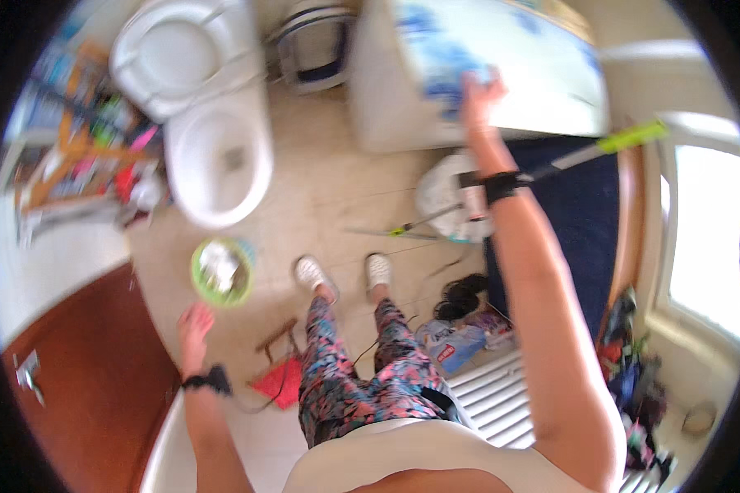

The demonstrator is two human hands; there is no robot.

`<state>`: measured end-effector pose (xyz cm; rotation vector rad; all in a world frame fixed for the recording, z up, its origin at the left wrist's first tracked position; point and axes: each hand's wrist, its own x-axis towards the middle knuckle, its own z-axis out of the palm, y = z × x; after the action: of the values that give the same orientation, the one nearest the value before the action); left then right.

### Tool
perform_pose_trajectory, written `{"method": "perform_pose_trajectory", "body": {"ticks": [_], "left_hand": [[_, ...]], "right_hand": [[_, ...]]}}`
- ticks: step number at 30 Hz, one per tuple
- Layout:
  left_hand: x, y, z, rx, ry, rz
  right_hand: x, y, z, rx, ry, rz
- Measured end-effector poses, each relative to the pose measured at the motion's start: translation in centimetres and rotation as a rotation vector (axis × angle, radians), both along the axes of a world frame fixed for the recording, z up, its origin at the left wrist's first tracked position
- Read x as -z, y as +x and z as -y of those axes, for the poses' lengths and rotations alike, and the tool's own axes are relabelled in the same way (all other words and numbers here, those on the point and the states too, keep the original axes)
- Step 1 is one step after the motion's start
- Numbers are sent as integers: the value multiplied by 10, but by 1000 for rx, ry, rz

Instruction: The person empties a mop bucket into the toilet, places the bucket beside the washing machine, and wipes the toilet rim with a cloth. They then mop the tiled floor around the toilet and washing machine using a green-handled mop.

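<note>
My right arm reaches far forward, and my right hand is over the white top with blue floral patches of a boxy white unit. A small light-blue patch shows at its fingers, which look bent around it; blur hides what it is. My left hand hangs low at the left with loosely extended fingers, and nothing shows in it. Just beyond that hand a green bin stands on the floor with crumpled white paper inside. Both wrists wear black bands.
A white toilet with its lid raised stands ahead left, beside a cluttered shelf. Under my right forearm are a green-and-grey pole and a white tub. A red dustpan, bags and a brown door are nearer.
</note>
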<state>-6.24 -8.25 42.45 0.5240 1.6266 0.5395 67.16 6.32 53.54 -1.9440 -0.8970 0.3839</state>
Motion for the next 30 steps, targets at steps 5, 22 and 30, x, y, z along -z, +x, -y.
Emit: {"method": "perform_pose_trajectory", "body": {"ticks": [5,22,30], "left_hand": [[-96,10,2,-138,-51,-377],[-157,182,-133,175,462,-453],[-143,194,-469,293,1035,-770]], "right_hand": [[9,-23,132,168,136,194],[-25,42,33,-79,40,370],[-17,-21,-38,136,-366,722]]}}
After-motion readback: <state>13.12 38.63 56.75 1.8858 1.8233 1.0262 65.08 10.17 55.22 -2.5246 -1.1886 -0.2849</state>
